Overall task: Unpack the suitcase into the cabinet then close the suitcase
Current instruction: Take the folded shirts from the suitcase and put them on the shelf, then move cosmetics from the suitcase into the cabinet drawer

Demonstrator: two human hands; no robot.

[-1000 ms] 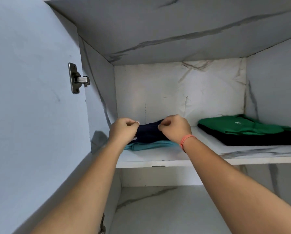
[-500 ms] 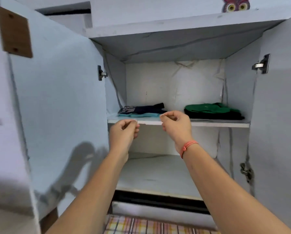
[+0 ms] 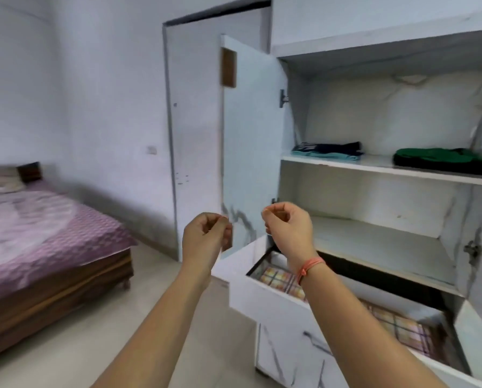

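The white cabinet (image 3: pixel 374 169) stands open on the right. On its upper shelf a folded navy garment (image 3: pixel 332 148) lies on a folded teal one (image 3: pixel 329 156), and to the right a green garment (image 3: pixel 435 156) lies on a black one (image 3: pixel 444 167). My left hand (image 3: pixel 206 242) and my right hand (image 3: pixel 288 228), with an orange band at the wrist, hover in front of the cabinet, well short of the shelves. Both have curled fingers and hold nothing. The suitcase is out of view.
The cabinet's left door (image 3: pixel 251 141) stands open toward me. A drawer (image 3: pixel 262 295) is pulled out at the bottom with checked cloth (image 3: pixel 396 326) inside. A bed (image 3: pixel 38 236) with a purple cover stands at the left, with bare floor (image 3: pixel 94 345) in front of it.
Both hands have let go of the navy garment on the shelf and drawn back. My view has backed away and turned left, so the bed and the room now show.
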